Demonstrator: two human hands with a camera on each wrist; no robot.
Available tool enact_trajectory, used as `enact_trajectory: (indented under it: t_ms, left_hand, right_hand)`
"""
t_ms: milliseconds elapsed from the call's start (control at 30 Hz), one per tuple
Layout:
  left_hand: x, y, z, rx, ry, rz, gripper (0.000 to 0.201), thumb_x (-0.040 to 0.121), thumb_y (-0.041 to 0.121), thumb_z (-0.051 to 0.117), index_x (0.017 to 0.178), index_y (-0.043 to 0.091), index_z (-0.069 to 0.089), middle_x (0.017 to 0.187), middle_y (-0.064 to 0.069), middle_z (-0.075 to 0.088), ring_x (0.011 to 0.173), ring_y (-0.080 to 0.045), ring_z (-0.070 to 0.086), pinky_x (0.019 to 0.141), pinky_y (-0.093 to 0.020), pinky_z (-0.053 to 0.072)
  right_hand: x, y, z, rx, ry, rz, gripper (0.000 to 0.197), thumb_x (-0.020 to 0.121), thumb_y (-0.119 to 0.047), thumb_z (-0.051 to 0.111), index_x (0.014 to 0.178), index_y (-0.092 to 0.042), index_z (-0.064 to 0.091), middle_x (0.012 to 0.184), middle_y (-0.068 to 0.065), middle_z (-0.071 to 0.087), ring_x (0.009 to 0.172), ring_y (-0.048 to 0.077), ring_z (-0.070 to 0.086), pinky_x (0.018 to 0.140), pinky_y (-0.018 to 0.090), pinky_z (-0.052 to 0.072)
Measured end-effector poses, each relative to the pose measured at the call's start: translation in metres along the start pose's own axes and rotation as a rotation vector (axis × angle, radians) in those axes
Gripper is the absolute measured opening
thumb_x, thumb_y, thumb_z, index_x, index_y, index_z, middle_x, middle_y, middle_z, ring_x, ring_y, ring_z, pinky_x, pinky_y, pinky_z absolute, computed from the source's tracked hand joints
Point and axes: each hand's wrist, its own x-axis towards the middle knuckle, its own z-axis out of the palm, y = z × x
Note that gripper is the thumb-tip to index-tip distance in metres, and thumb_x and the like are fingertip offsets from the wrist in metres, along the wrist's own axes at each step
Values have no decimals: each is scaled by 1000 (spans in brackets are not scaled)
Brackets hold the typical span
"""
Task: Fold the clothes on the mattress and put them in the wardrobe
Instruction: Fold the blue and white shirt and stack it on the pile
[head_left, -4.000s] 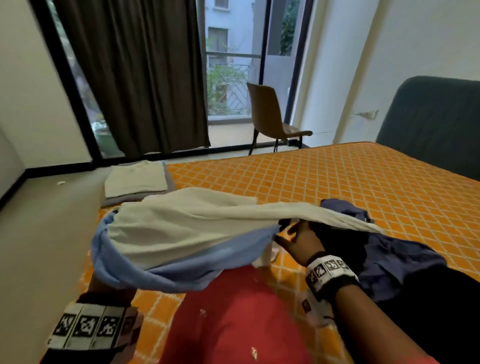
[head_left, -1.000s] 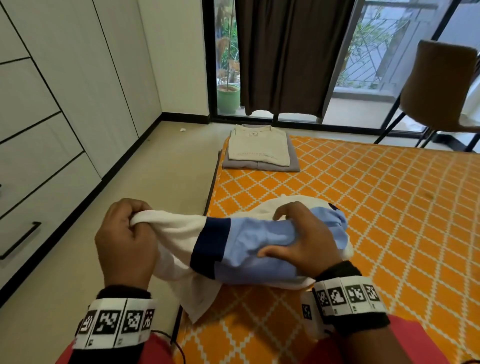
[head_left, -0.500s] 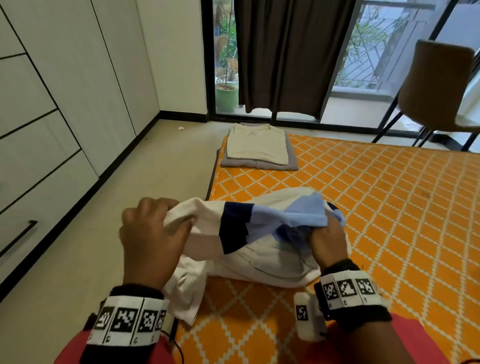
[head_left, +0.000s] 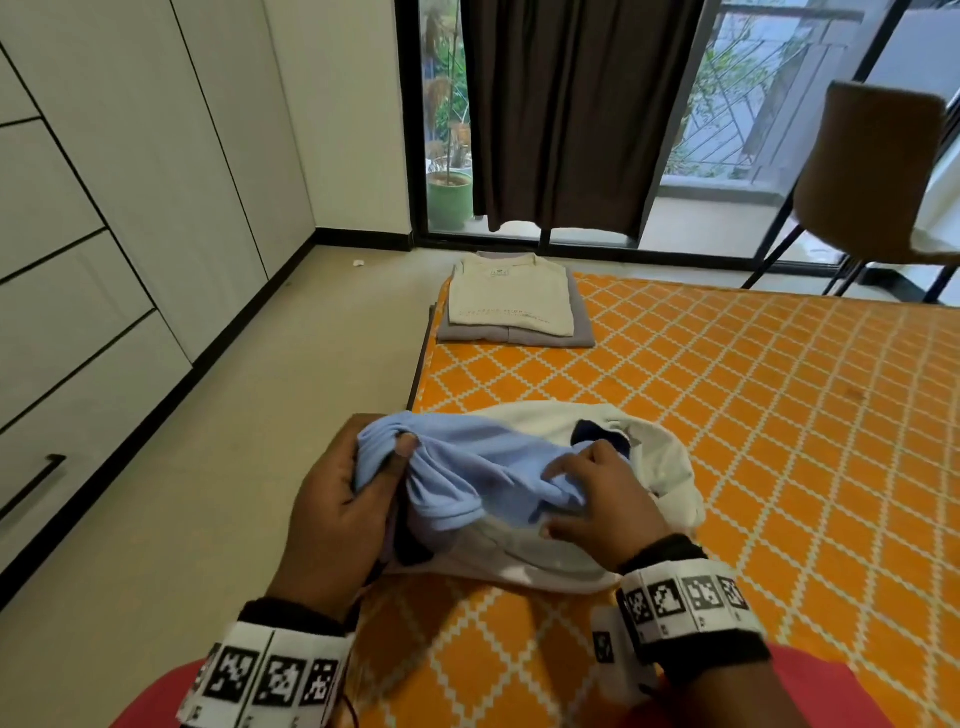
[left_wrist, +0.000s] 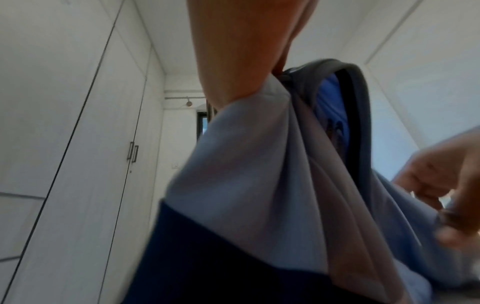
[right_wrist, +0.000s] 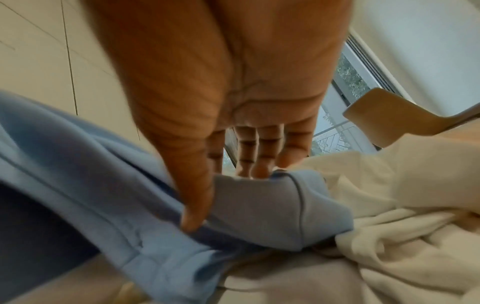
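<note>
We hold the colour-block shirt (head_left: 483, 467) bunched at the mattress (head_left: 753, 415) edge — left hand (head_left: 337, 509) clutching one end, right hand (head_left: 597, 504) pinching the light-blue cloth. Its length runs left–right between our grips, ready to spread flat.

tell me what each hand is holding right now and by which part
Both hold the same blue-and-white garment. The left hand grips a bunched light-blue end; the right hand pinches a light-blue fold near the hem. Which parts of the garment these are cannot be told.
</note>
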Motion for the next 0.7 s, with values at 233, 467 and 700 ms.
enact_trajectory:
  t_ms: [233, 467, 700]
  left_hand:
    - [2, -16, -9, 341, 154, -42, 45, 87, 26, 71, 124, 21, 46, 120, 12, 50, 112, -8, 48, 90, -20, 40]
    - [-21, -18, 48, 362, -250, -20, 37, 76, 57, 73, 72, 28, 49, 64, 12, 47, 59, -6, 45, 57, -19, 36]
    - [-26, -34, 62, 564, -230, -109, 19, 90, 47, 55, 80, 31, 52, 71, 15, 50, 75, -12, 61, 58, -19, 34]
  right_hand:
    - [6, -12, 3, 314, 277, -98, 8, 83, -19, 47, 79, -26, 45, 72, -4, 50, 70, 22, 47, 62, 42, 40]
    - [-3, -48, -2, 1046, 138, -173, 16, 98, -31, 49, 97, -15, 47, 70, 21, 51, 59, 23, 52, 55, 34, 41]
    - [-5, -47, -4, 1213, 95, -128, 23, 98, -28, 48, 95, -5, 45, 74, 13, 55, 58, 23, 50, 58, 38, 41]
